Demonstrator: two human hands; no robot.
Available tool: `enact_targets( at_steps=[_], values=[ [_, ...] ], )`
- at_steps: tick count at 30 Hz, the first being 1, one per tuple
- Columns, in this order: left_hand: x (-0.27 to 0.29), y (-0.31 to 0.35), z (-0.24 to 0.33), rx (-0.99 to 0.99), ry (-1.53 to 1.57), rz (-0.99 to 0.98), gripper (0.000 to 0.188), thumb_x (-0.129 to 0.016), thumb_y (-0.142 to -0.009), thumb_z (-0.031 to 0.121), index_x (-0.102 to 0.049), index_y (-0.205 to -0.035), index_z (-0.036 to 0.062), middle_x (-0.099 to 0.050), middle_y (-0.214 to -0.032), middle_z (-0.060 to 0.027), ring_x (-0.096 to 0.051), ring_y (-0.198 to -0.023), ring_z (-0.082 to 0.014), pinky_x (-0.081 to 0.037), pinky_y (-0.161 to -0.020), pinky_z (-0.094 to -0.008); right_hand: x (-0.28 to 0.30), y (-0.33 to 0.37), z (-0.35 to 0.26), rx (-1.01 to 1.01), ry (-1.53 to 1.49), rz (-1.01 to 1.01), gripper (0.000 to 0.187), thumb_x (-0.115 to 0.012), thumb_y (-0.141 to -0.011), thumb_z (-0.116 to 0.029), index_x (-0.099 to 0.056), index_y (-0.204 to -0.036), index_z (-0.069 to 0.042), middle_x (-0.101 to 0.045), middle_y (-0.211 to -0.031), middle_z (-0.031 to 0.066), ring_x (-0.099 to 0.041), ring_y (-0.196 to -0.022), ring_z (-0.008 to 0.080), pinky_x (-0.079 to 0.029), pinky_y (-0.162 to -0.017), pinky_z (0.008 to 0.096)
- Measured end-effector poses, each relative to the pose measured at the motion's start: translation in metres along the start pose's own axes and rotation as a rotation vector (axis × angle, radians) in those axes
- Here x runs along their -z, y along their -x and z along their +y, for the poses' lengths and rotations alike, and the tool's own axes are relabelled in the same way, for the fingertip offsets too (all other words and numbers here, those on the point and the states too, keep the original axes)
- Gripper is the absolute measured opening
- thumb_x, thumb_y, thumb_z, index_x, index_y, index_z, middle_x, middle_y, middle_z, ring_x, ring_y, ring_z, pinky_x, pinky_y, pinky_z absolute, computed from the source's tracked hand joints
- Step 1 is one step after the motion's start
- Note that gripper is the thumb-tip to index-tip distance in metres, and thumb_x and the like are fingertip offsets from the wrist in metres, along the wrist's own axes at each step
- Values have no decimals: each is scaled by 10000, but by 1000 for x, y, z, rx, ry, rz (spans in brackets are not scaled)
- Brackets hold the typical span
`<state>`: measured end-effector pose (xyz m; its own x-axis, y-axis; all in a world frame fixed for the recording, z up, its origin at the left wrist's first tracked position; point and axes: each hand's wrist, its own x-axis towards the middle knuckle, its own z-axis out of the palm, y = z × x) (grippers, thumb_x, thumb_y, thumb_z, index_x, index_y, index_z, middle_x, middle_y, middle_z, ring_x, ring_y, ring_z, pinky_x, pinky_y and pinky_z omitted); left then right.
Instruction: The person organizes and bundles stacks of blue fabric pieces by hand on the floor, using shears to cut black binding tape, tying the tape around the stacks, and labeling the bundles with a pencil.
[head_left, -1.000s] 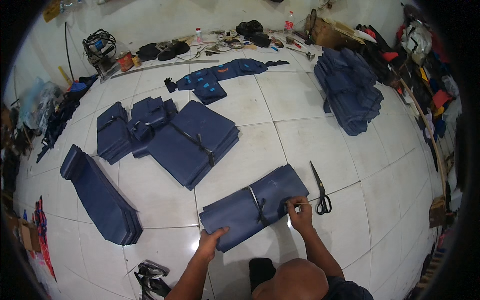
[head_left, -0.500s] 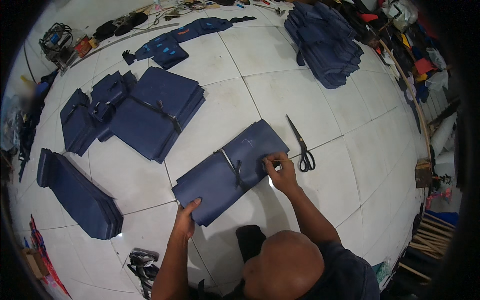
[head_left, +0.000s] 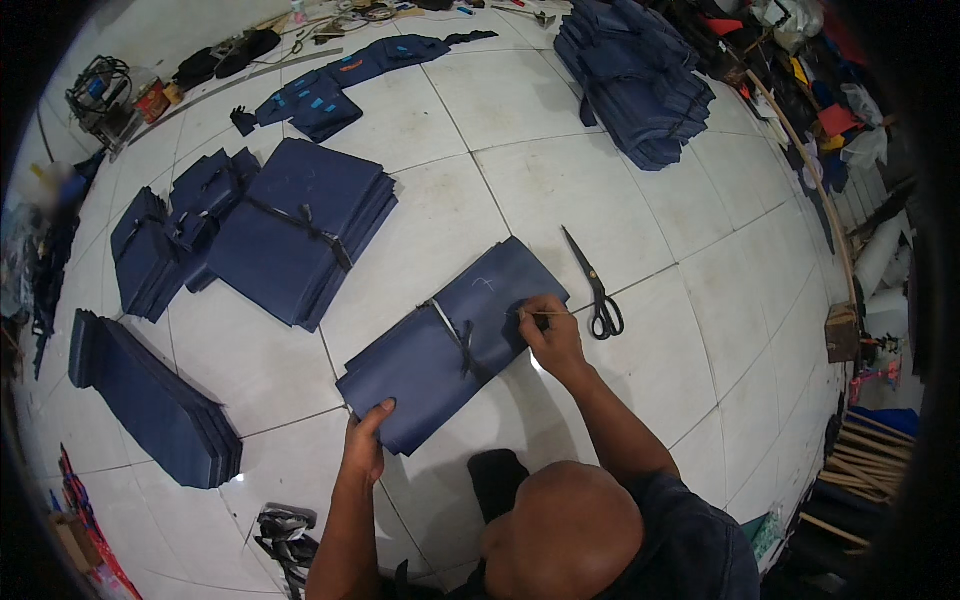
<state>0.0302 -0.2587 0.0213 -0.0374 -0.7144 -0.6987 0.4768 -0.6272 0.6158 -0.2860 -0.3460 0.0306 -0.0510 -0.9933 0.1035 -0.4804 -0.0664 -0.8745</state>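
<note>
A folded stack of dark blue fabric pieces (head_left: 410,365), tied round the middle with a dark strip (head_left: 455,338), lies slanting on the floor before me. My left hand (head_left: 368,440) grips its near left corner, thumb on top and fingers underneath. My right hand (head_left: 552,335) is closed in a pinch on a thin, pale pen-like stick (head_left: 546,313), whose tip is at the fabric near the stack's right end. A small pale mark (head_left: 483,283) shows just beyond that hand. Black-handled scissors (head_left: 596,285) lie a little to the right of the stack, touched by neither hand.
Tied blue fabric stacks (head_left: 300,235) lie at the left, with a loose long stack (head_left: 160,400) nearer me. Another big pile (head_left: 635,85) sits far right. Fabric with a strap (head_left: 330,95) lies at the back. Wooden sticks (head_left: 868,460) and clutter line the right edge.
The view has shifted slightly, so the floor and stacks appear a little further left. Both hands keep nearly the same places on the tied stack.
</note>
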Motion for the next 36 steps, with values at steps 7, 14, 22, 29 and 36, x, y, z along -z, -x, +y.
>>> enact_targets(
  at_steps=[7,14,22,29,36],
  values=[
    [5,-2,-2,-1,1,-6,836,-784,-737,259,-367,-1408,-14,-477,-1367,-168,-435,-1290,-307,-317,-1106,-419,1,0,1,-33,-20,-50,120,-644,-872,-97,-604,-948,-14,-664,-914,140,-660,-812,207,-512,-693,318],
    [4,-1,-2,-28,-56,-35,841,-796,-733,259,-368,-1405,-11,-490,-1353,-160,-432,-1289,-298,-313,-1104,-412,-1,0,12,9,-5,74,143,-666,-868,-101,-634,-978,-16,-664,-915,147,-667,-827,236,-519,-724,338],
    [5,-4,-5,-23,-64,-28,810,-795,-730,245,-396,-1388,-7,-501,-1336,-162,-445,-1274,-298,-310,-1102,-403,7,-2,5,12,148,15,152,-657,-871,-102,-600,-983,-15,-655,-943,151,-661,-821,259,-512,-721,342],
    [7,-7,-6,-12,-4,-83,767,-774,-755,234,-403,-1388,8,-513,-1320,-146,-481,-1239,-296,-351,-1081,-415,15,9,33,44,-164,474,226,-521,-996,-197,-593,-1066,5,-612,-903,64,-561,-752,135,-467,-691,281],
    [-12,2,-27,-84,106,-89,765,-732,-781,336,-396,-1383,4,-527,-1291,-159,-522,-1196,-321,-419,-1033,-452,-11,72,48,-450,-672,424,359,-374,-1048,-406,-377,-918,-71,-536,-787,98,-551,-695,171,-486,-646,334]
  ],
)
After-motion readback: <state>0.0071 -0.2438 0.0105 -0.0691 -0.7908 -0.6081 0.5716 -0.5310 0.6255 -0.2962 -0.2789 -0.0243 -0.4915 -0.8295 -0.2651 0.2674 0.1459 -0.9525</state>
